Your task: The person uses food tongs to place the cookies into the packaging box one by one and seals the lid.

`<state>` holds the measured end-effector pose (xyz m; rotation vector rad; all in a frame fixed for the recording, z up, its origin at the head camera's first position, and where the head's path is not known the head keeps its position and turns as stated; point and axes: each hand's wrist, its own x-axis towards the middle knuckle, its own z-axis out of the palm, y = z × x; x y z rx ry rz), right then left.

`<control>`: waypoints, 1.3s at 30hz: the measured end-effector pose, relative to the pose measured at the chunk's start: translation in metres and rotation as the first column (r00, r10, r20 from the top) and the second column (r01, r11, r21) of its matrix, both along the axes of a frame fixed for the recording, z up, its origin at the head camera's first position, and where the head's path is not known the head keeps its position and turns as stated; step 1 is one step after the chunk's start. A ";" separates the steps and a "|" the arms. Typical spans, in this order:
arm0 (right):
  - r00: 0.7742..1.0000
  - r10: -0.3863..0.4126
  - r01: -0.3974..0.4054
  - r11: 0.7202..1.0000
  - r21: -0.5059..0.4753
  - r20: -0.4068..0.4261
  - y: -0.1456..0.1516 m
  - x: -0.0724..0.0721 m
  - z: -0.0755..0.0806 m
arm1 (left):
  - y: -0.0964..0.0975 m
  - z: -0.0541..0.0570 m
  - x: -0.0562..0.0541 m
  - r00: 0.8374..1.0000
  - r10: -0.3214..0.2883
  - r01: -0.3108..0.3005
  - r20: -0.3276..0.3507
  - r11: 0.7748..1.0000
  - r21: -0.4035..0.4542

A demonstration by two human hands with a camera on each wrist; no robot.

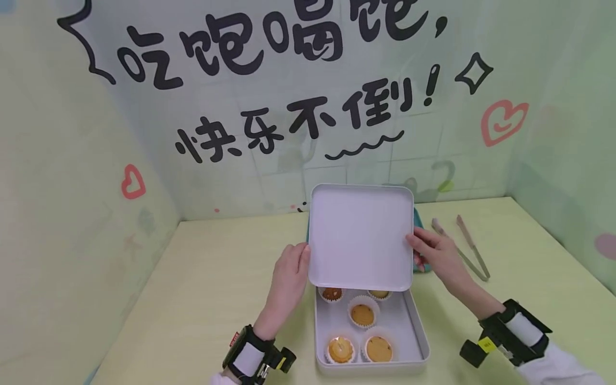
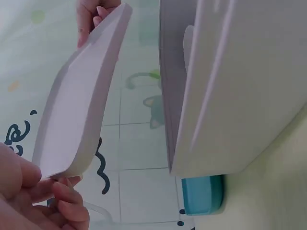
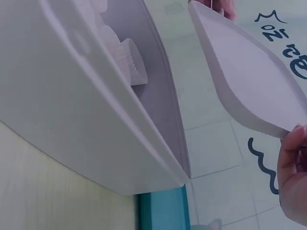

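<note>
My left hand (image 1: 287,278) and right hand (image 1: 437,255) pinch opposite side edges of a pale rectangular lid (image 1: 361,238). It is held up, tilted, over the far part of a matching white box (image 1: 421,342). In both wrist views the lid (image 2: 76,100) hangs apart from the box (image 3: 96,129). Inside the box, several small tarts sit in white paper cups, among them a glossy yellow tart (image 1: 340,349), a flat tan tart (image 1: 379,349) and another tan one (image 1: 362,315). Two more at the back are partly hidden by the lid.
Behind the lid, a teal tray or container (image 1: 422,267) shows at its edges, mostly hidden. To its right, a pair of tongs (image 1: 474,254) lies spread on the pale yellow table (image 1: 231,278). Printed wall panels (image 1: 269,176) rise along the table's back and sides.
</note>
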<state>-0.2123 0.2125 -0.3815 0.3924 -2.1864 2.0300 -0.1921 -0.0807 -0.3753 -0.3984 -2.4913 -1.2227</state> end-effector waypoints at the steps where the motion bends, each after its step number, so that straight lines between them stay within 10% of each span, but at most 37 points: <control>1: 0.999 -0.002 0.000 0.999 -0.032 -0.043 0.000 0.000 0.001 | 0.000 0.003 -0.001 1.000 0.000 0.000 -0.003 1.000 0.008; 6: 0.948 0.048 -0.079 0.993 -0.088 -0.313 0.001 0.001 0.001 | 0.000 0.014 -0.003 0.983 -0.081 0.034 0.164 0.962 0.273; 12: 0.914 0.085 -0.016 0.985 0.174 -0.396 0.006 0.013 0.003 | -0.001 0.018 -0.002 0.936 -0.187 0.055 0.298 0.914 0.402; 16: 0.959 0.082 0.005 0.953 0.304 -0.273 0.009 0.019 0.004 | -0.001 0.017 -0.003 0.922 -0.214 0.102 0.324 0.939 0.328; 22: 0.986 0.066 0.003 0.910 0.415 -0.152 0.003 0.023 -0.001 | 0.006 0.009 -0.006 0.972 -0.148 0.157 0.181 0.987 -0.034; 32: 0.985 0.043 0.084 0.723 0.686 -0.165 -0.006 0.052 -0.018 | 0.015 -0.016 0.024 0.986 -0.051 0.113 0.161 0.908 -0.404; 39: 0.980 0.042 0.125 0.623 0.772 -0.193 -0.011 0.063 -0.032 | 0.015 -0.034 0.038 0.994 -0.004 0.057 0.108 0.865 -0.499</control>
